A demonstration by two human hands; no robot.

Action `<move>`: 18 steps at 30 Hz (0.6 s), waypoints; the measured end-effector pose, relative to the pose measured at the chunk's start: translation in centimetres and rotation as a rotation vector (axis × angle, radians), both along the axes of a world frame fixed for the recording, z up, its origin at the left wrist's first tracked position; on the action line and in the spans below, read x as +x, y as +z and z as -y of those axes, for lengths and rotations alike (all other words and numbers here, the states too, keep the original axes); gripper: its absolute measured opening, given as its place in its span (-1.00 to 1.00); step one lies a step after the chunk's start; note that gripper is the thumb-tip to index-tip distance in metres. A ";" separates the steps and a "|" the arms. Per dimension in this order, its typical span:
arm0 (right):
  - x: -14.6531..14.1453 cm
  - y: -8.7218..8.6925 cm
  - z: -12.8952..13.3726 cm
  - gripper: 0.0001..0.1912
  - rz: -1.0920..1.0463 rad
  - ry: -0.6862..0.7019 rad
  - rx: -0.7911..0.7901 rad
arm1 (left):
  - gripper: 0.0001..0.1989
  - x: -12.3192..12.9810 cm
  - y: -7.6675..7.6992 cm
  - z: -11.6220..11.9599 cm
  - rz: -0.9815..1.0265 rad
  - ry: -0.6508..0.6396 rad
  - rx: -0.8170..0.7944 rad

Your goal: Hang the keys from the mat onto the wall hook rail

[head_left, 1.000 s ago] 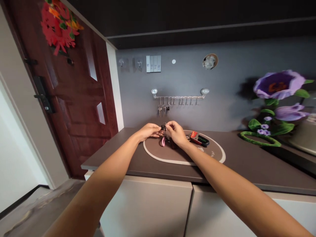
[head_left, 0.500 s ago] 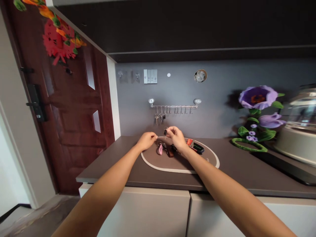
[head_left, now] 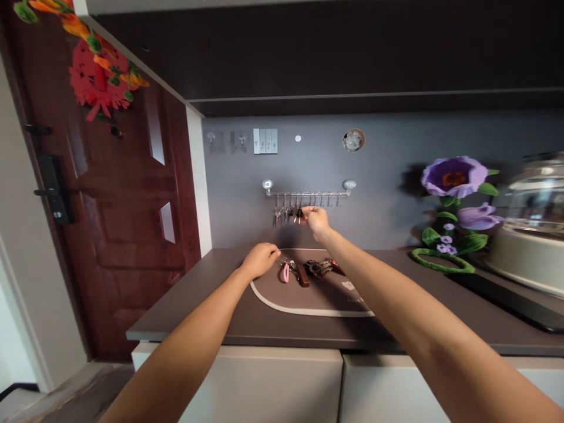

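My right hand (head_left: 317, 222) is raised at the hook rail (head_left: 308, 193) on the wall, its fingertips closed on a small bunch of keys (head_left: 299, 215) just under the hooks. Whether their ring is on a hook I cannot tell. Left of it, other keys (head_left: 277, 215) hang from the rail. My left hand (head_left: 261, 259) rests low over the left edge of the oval mat (head_left: 282, 305), fingers curled together; what they hold, if anything, is hidden. Close to its fingertips lie a pink loop keychain (head_left: 286, 272), a brown fob (head_left: 303, 276) and a dark furry-looking bundle (head_left: 319, 268).
A dark shelf (head_left: 335, 53) overhangs the counter (head_left: 185, 305). To the right stand purple felt flowers (head_left: 456, 176), a black flat slab (head_left: 506, 299) and an appliance with a clear dome (head_left: 537, 200). A dark red door (head_left: 132, 235) is at the left.
My right hand has moved up and forward with the keys, from above the mat to the hook rail. My left hand stays near the mat's left edge. The view has shifted slightly.
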State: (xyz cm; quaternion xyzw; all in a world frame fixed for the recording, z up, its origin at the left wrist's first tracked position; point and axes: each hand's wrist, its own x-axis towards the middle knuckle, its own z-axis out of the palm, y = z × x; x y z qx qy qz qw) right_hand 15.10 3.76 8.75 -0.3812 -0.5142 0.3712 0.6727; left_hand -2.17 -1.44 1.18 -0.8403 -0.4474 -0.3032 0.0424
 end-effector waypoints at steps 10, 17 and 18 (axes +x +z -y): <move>-1.4 1.4 -3.0 -0.91 -0.070 -0.080 -0.085 | -0.70 0.1 0.2 0.2 -0.020 0.002 -0.020; -1.5 0.8 -4.0 -0.94 -0.077 -0.172 -0.117 | -0.70 0.1 0.2 0.1 -0.019 -0.016 -0.011; -1.5 0.6 -4.1 -0.94 -0.076 -0.175 -0.120 | -0.70 0.1 0.2 0.1 -0.022 -0.013 -0.011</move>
